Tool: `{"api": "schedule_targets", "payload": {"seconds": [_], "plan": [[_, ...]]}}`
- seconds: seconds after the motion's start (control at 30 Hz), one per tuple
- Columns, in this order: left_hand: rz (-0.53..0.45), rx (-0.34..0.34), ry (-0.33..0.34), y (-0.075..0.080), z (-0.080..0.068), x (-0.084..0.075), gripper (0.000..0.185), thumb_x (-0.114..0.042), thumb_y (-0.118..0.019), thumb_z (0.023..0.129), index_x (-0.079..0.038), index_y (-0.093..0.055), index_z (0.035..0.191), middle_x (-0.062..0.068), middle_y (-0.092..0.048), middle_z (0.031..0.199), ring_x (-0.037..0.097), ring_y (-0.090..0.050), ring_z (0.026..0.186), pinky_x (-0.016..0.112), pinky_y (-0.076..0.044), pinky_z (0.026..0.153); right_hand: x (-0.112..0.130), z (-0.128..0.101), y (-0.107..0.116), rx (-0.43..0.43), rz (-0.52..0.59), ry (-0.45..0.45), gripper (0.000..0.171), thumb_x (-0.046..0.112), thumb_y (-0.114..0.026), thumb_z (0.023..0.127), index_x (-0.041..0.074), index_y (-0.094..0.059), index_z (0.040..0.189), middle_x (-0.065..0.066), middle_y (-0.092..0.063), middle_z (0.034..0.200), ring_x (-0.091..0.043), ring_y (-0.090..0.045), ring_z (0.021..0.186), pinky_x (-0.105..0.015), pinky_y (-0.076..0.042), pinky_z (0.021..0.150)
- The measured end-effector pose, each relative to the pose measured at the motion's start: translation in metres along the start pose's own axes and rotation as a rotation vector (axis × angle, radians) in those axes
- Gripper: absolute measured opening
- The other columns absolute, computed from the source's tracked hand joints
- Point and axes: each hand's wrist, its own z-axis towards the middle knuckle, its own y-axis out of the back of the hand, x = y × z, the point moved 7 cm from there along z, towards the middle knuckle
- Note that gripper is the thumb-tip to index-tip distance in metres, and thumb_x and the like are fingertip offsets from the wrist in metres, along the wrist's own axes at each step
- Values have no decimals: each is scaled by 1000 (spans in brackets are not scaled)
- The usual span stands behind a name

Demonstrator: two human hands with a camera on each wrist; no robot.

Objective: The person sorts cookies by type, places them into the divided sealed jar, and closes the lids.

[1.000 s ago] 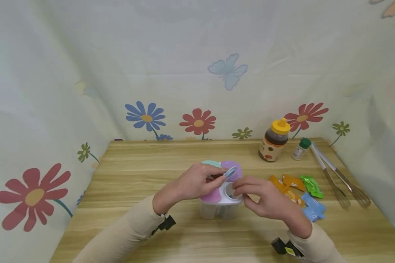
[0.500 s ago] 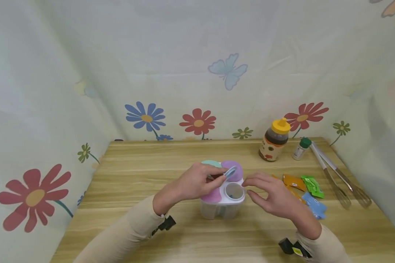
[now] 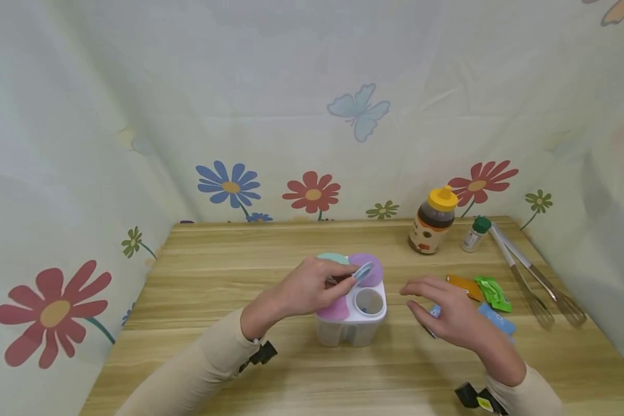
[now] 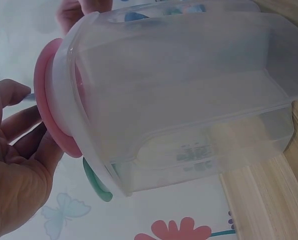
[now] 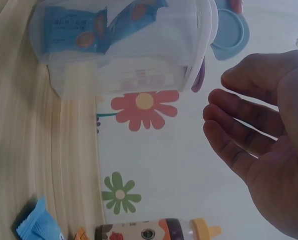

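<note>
On the wooden worktop, the left hand rests against the left side of a clear plastic container standing near the middle, its fingers curled over the top and pinching the small blue lid that stands raised above the open round hole. The pink lid lies just under that hand's palm side, and the green lid and purple lid sit closed on the far side of the container's top. In the right wrist view a blue packet shows inside the container through its clear wall. To the right of the container, apart from it, the right hand hovers above the worktop with its fingers loosely spread and gently bent, holding nothing. Beneath and just beyond that hand lie blue packets, with an orange packet and a green packet a little farther back. At the far right stand a brown bottle with a yellow cap and a small green-capped jar, and beside them lie a whisk and metal tongs.
</note>
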Motion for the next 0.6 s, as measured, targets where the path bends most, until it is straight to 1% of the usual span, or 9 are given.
{"api": "schedule_targets", "payload": {"seconds": [0.2, 0.27, 0.43, 0.6], "plan": [[-2, -15, -14, 1, 0, -1, 23, -21, -62, 95, -11, -73, 113, -7, -65, 80, 4, -51, 66, 16, -46, 59, -4, -5, 4, -6, -27, -15, 41, 0, -80, 72, 23, -70, 104, 9, -68, 102, -8, -62, 90, -13, -47, 77], [-9, -17, -15, 1, 0, -1, 23, -21, -63, 95, -11, -73, 112, -7, -64, 78, 4, -51, 65, 16, -46, 59, -5, -6, 4, -5, -29, -14, 40, 0, -79, 72, 22, -70, 104, 10, -67, 102, -8, -61, 90, -13, -47, 77], [-16, -7, -15, -1, 0, 0, 23, -23, -62, 96, -11, -73, 112, -8, -56, 70, 7, -48, 61, 15, -40, 54, -8, -9, 6, -2, -37, -12, 37, 1, -79, 72, 19, -70, 103, 8, -68, 101, -8, -61, 89, -14, -47, 76], [-13, -13, -19, -1, 0, 0, 23, -22, -62, 96, -10, -73, 112, -8, -56, 69, 7, -48, 59, 15, -38, 53, -15, -13, 6, 20, -70, -39, 34, 4, -79, 74, 19, -70, 103, 9, -67, 101, -5, -62, 90, -14, -49, 76]]}}
